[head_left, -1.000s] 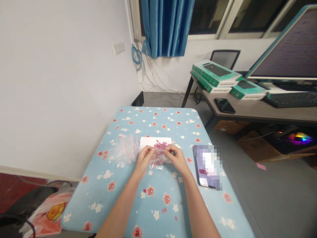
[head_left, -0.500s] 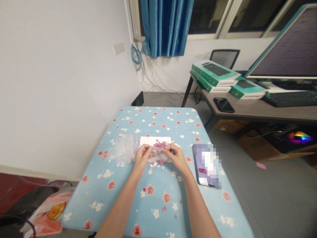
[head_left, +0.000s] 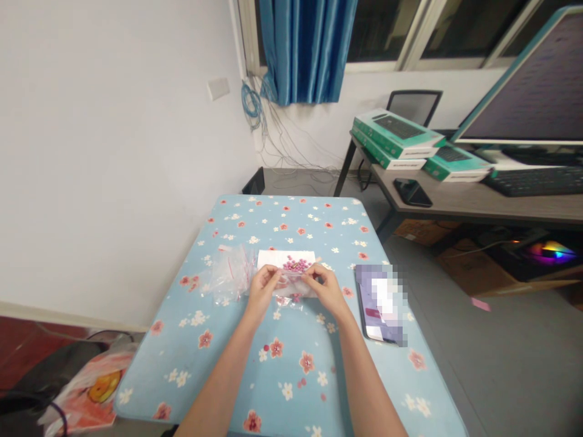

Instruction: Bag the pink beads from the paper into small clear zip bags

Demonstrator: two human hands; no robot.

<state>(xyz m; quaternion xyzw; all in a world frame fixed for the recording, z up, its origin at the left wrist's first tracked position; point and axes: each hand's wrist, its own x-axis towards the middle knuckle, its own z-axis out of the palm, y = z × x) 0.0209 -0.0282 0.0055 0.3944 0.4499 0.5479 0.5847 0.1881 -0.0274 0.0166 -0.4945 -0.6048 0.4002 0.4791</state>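
Note:
A small clear zip bag (head_left: 288, 287) is stretched between my two hands, its top edge level with my fingertips. My left hand (head_left: 263, 287) pinches the bag's left corner, and my right hand (head_left: 325, 286) pinches the right one. Some pink pieces show low in or behind the clear plastic. Just beyond the bag, several small pink beads or pills (head_left: 297, 264) lie on a white sheet or tray (head_left: 273, 257). Left of my left hand is a loose pile of clear bags (head_left: 231, 274) with pink seal strips.
The table (head_left: 291, 376) wears a blue flowered cover. A tablet or phone (head_left: 380, 303), its screen blurred out, lies to the right. At the right, a desk (head_left: 460, 203) holds green keyboard boxes (head_left: 396, 133), a black phone (head_left: 412, 192) and a monitor. A plastic bag (head_left: 98, 388) sits at lower left.
Almost nothing differs. Both hands keep their pinch on the bag, and the bag's lower part has shifted very slightly.

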